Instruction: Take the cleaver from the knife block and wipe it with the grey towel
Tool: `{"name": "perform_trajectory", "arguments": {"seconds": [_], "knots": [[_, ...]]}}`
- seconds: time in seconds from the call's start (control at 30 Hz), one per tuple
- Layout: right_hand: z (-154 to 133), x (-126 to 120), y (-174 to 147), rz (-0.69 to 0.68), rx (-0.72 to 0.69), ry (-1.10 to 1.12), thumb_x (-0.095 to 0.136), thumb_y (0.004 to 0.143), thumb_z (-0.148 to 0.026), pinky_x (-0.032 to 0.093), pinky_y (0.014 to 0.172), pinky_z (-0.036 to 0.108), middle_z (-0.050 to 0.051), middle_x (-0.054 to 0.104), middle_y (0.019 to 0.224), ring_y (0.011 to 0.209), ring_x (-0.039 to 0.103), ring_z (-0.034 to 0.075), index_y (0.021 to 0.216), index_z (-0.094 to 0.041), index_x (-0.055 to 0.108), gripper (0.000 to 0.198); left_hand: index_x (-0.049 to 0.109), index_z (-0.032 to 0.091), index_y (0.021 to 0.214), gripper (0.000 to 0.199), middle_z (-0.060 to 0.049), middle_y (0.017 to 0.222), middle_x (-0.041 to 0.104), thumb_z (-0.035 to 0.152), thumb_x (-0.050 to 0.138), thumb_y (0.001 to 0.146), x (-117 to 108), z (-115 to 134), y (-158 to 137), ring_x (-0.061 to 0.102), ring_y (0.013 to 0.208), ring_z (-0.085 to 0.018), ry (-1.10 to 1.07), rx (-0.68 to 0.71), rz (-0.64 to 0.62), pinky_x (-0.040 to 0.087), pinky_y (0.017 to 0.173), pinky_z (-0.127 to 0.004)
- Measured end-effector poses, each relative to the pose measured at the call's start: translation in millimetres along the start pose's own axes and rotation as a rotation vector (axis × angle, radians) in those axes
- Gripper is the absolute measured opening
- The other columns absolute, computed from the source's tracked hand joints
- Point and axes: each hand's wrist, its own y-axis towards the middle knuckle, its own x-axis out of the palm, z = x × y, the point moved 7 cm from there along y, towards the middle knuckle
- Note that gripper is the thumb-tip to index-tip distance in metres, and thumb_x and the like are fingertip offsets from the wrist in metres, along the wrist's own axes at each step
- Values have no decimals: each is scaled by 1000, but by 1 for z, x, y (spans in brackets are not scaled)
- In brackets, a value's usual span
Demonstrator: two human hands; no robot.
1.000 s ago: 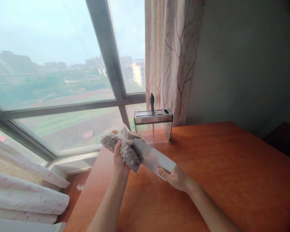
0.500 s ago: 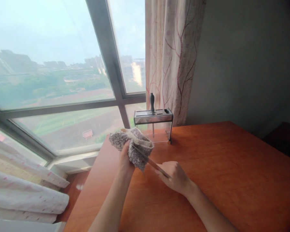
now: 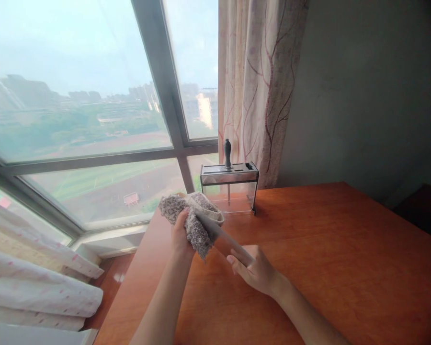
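Observation:
My left hand [image 3: 181,237] grips a fluffy grey cloth [image 3: 198,235] with a pale backing, folded around part of a knife [image 3: 225,240]. The blade looks broad and shiny, reflecting the table's orange-brown. Its far end is covered by the cloth. Fingers of my right hand [image 3: 257,271] are closed around the knife's handle end, which they mostly hide. Behind the cloth stands a clear-sided knife holder [image 3: 210,168] with a metal top. A dark-handled rod or tool [image 3: 227,153] stands upright in it, its thin shaft visible through the clear side.
Both hands are above a reddish-brown wooden table [image 3: 319,249]. A large window [image 3: 93,115] lies beyond its left edge. One patterned curtain [image 3: 262,86] hangs behind the holder, and another curtain [image 3: 39,287] is at the lower left.
The knife has turned, so its broad blade face shows where a narrow edge was seen before. The cloth and my left hand have shifted slightly left and down.

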Motion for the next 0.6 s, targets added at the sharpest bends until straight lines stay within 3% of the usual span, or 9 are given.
{"name": "perform_trajectory", "arguments": {"seconds": [0.27, 0.47, 0.6], "knots": [[-3, -1, -3, 4, -93, -198, 43, 94, -30, 26, 53, 28, -3, 43, 54, 50, 43, 11, 64, -19, 50, 33, 65, 11, 97, 25, -7, 84, 72, 26, 62, 77, -10, 33, 12, 69, 76, -22, -32, 130, -9, 56, 78, -34], [9, -6, -4, 12, 71, -4, 50, 89, -32, 24, 46, 25, -5, 32, 50, 46, 31, 9, 55, -20, 42, 37, 64, 13, 108, 37, -10, 98, 72, 40, 58, 83, -6, 23, 14, 68, 92, -25, -71, 69, -40, 53, 88, -39], [24, -8, -9, 92, 210, 135, 58, 83, -44, 33, 44, 24, -3, 45, 51, 46, 43, 11, 64, -20, 57, 31, 65, 15, 109, 43, -10, 100, 72, 48, 57, 83, 6, 15, 0, 68, 93, -26, -118, 8, -121, 53, 87, -38]]}}
